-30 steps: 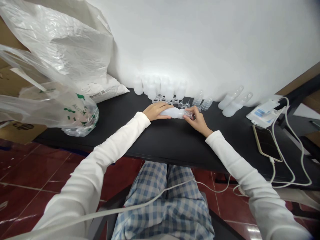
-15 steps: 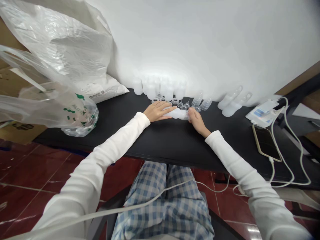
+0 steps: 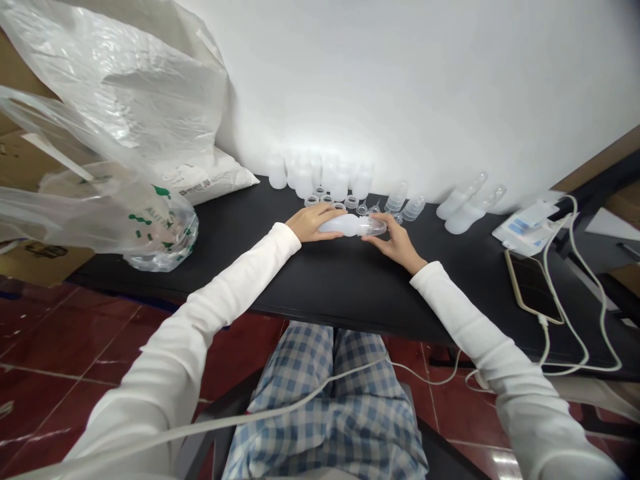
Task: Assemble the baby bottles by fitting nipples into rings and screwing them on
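Note:
A frosted white squeeze bottle [image 3: 345, 226] with a clear cap [image 3: 374, 227] lies sideways between my hands over the black table. My left hand [image 3: 314, 223] wraps round the bottle's body on the left. Thumb and fingers of my right hand [image 3: 394, 241] grip the cap end from both sides. Just behind them are several clear collar rings [image 3: 351, 201] and small pointed nozzle tips [image 3: 373, 208]. Clear caps [image 3: 397, 197] stand to the right of these. Along the wall is a group of upright frosted bottles without caps [image 3: 340, 180].
Two capped bottles [image 3: 467, 212] stand at the right near the wall. Farther right are a white box [image 3: 525, 227], a phone [image 3: 534, 287] and white cables. A large white plastic bag [image 3: 165, 87] and a clear printed bag [image 3: 160, 230] fill the left side. One cable crosses my lap.
My right hand has opened out from a closed hold over the cap to a grip along its sides, so the clear cap shows more. The left hand stays on the bottle.

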A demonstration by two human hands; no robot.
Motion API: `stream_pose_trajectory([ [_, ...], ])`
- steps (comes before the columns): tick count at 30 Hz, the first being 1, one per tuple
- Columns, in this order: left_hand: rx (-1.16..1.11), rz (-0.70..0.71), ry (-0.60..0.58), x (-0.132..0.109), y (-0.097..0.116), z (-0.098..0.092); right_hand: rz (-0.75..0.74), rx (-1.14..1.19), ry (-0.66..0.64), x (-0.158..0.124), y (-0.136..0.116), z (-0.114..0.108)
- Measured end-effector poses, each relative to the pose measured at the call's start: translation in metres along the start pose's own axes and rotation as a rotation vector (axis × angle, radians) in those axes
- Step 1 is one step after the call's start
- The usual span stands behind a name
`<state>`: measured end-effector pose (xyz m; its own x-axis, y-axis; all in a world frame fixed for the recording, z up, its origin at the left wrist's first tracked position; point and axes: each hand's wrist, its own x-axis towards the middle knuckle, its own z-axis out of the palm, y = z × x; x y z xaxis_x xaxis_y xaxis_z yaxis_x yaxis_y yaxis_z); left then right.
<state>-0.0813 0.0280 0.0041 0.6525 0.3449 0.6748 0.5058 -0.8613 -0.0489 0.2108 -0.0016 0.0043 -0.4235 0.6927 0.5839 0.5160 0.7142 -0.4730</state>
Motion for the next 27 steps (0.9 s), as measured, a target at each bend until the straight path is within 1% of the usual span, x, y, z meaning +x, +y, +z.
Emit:
stream_pose_trajectory([
  [4, 0.009, 0.002, 0.013, 0.001, 0.003, 0.006, -0.004, -0.124, 0.004, -0.001, 0.004, -0.008],
  [9, -0.011, -0.031, -0.011, 0.001, 0.004, 0.009, 0.007, -0.185, -0.001, 0.000, 0.001, -0.012],
  [15, 0.026, 0.046, -0.018, 0.004, 0.007, 0.006, 0.062, -0.216, -0.034, 0.000, -0.006, -0.008],
  [18, 0.055, 0.082, -0.004, 0.005, 0.006, 0.006, 0.145, -0.153, -0.021, 0.001, -0.010, -0.004],
  [23, 0.123, 0.128, 0.038, 0.007, 0.007, 0.008, 0.389, 0.153, -0.095, 0.002, -0.008, 0.000],
  [25, 0.129, 0.127, 0.031, 0.008, 0.008, 0.009, 0.395, 0.163, -0.086, 0.001, -0.005, 0.001],
  [27, 0.118, 0.102, 0.026, 0.008, 0.008, 0.009, 0.333, 0.117, -0.045, 0.001, -0.004, 0.001],
])
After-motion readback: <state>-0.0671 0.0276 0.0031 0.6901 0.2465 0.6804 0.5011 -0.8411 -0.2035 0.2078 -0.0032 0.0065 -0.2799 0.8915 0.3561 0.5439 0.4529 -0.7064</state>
